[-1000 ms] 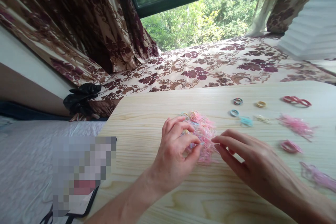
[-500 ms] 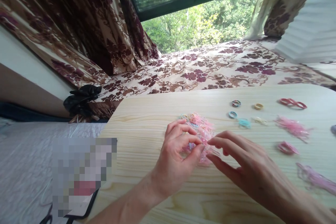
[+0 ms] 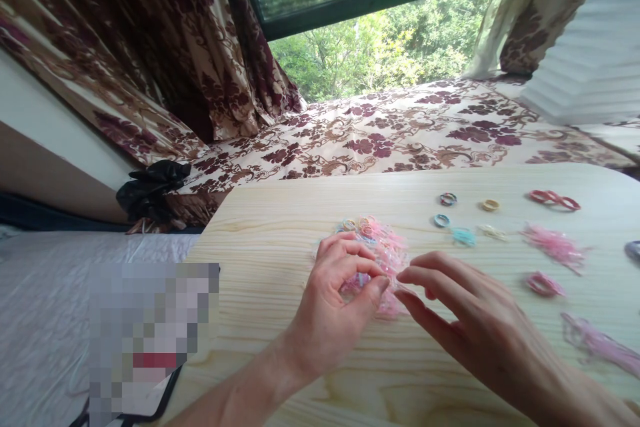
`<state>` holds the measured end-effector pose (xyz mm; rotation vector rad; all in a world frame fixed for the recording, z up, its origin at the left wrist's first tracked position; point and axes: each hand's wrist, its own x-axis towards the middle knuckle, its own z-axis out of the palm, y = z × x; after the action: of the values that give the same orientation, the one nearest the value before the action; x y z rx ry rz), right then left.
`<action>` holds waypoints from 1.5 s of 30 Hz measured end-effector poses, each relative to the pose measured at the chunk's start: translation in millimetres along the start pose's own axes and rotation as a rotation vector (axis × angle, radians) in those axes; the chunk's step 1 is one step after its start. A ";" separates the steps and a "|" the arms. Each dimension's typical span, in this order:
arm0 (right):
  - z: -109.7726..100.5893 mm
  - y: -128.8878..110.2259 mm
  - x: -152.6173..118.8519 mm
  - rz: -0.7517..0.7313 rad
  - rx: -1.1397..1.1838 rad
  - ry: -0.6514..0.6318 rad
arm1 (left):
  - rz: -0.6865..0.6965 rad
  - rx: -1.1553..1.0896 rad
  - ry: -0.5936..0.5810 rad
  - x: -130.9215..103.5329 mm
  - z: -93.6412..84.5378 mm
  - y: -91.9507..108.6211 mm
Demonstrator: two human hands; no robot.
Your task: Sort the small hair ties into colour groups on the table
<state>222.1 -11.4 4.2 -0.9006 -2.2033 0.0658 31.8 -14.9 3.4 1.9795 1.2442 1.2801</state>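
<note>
Pile (image 3: 393,247) on tabletop (image 3: 260,267), nearer far-left corner than far-right; long axis runs far edge to near edge. Left hand (image 3: 330,293) nearer, overlapping its left side, fingertips pinched, contents unclear. Right hand (image 3: 465,307) just right, fingertips slightly apart.

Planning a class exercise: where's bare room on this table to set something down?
Bare tabletop lies between its left edge and the mixed pile, and between left forearm and right forearm. Crowded: the pile and the right side, with red rings and a pink bundle.
</note>
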 end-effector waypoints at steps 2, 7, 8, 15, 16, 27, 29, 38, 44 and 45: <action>-0.6 0.0 -0.3 0.000 0.011 -0.007 | 0.001 -0.002 0.000 0.0 0.0 -0.2; -1.1 1.1 -1.1 -0.003 0.036 -0.013 | -0.003 0.023 -0.013 -0.5 0.4 -0.8; -1.2 1.3 -1.1 -0.006 0.037 -0.009 | -0.004 0.024 -0.014 -0.7 0.5 -0.9; -4.0 3.3 0.9 0.016 0.025 -0.002 | 0.011 0.045 -0.003 1.1 -1.9 -3.1; -4.3 4.3 1.3 0.021 0.018 0.004 | 0.015 0.052 0.000 1.8 -2.9 -3.7; -29.3 44.4 -4.0 0.271 -0.397 -0.036 | 0.128 0.209 0.075 2.4 -9.3 -12.4; -35.6 50.7 -5.5 0.393 -0.493 -0.062 | 0.134 0.218 0.074 2.3 -9.5 -13.0; -38.9 63.6 -8.7 0.603 -0.606 -0.187 | 0.139 0.240 0.062 1.8 -11.8 -15.9; -37.3 66.5 -10.5 0.653 -0.592 -0.244 | 0.130 0.264 0.045 2.1 -12.1 -19.0; -37.4 67.0 -10.9 0.654 -0.590 -0.253 | 0.132 0.272 0.043 2.2 -12.2 -19.7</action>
<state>291.0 24.1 4.0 -2.0130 -2.0814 -0.1794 12.7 -4.6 -5.1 2.2682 1.3911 1.2778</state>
